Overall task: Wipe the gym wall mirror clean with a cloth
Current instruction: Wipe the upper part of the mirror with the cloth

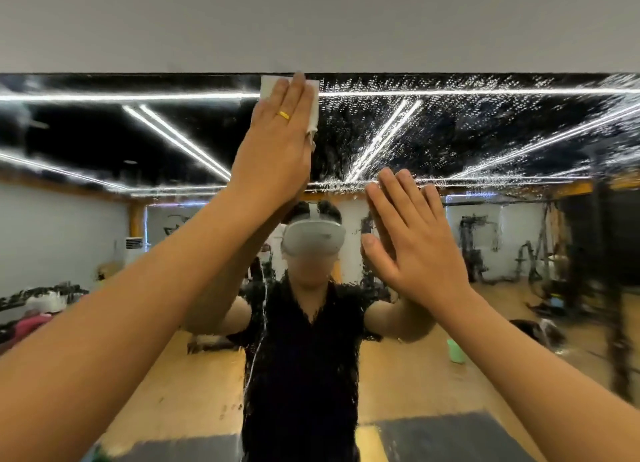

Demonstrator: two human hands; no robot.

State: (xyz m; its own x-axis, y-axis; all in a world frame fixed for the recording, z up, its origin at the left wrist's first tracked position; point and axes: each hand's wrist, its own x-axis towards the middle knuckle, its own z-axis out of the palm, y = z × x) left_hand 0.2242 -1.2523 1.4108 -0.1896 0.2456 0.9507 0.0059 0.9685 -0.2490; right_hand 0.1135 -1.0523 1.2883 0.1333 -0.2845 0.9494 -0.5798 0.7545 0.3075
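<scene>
The wall mirror [485, 142] fills most of the view; its top edge runs just under a grey wall. My left hand [277, 142], with a gold ring, is raised to that top edge and presses a white cloth [313, 104] flat against the glass with straight fingers. The cloth shows above and to the right of the fingers. My right hand [412, 239] lies flat on the glass lower down, fingers straight, holding nothing. Water droplets cover the glass to the right of the cloth; the glass to its left looks free of droplets. A thin water streak runs down the middle.
The grey wall [311, 21] sits above the mirror. Reflected in the glass are a person in a black shirt, a wooden gym floor, exercise machines at the right, a green bucket [455, 350] and dark floor mats.
</scene>
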